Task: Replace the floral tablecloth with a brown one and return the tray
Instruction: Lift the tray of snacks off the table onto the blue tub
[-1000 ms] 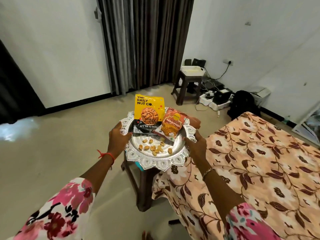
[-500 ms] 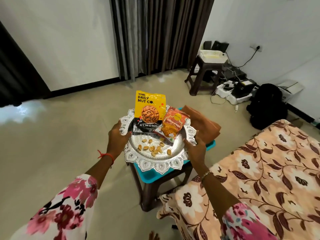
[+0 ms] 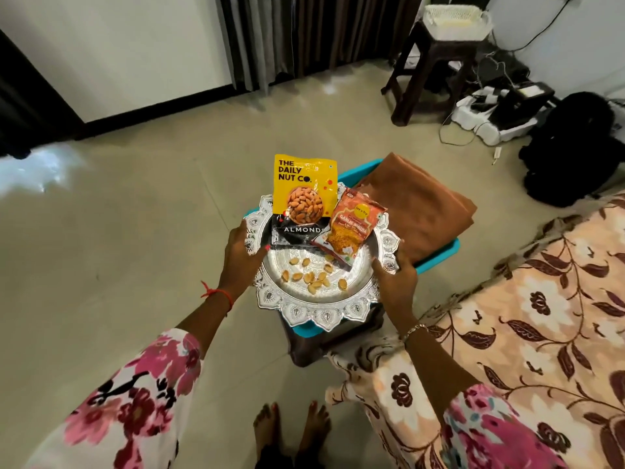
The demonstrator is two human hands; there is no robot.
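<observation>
An ornate silver tray (image 3: 318, 311) carries a yellow almond packet (image 3: 302, 194), an orange snack packet (image 3: 353, 228) and several loose nuts (image 3: 313, 277). My left hand (image 3: 241, 257) grips its left rim and my right hand (image 3: 394, 282) grips its right rim. The tray is over a blue-topped dark stool (image 3: 436, 257); I cannot tell whether it rests on the stool. A folded brown cloth (image 3: 419, 208) lies on the stool's far right part. The floral tablecloth (image 3: 527, 319) covers the table at the right.
A second dark stool (image 3: 429, 69) with a white basket (image 3: 456, 20) stands at the back right, by cables and devices (image 3: 500, 110) and a black bag (image 3: 575, 147) on the floor. Dark curtains (image 3: 304, 35) hang at the back. My bare feet (image 3: 292, 431) are below.
The tray has come lower over the blue stool, held by both hands throughout. The view has tilted down, showing more of the brown cloth and my feet.
</observation>
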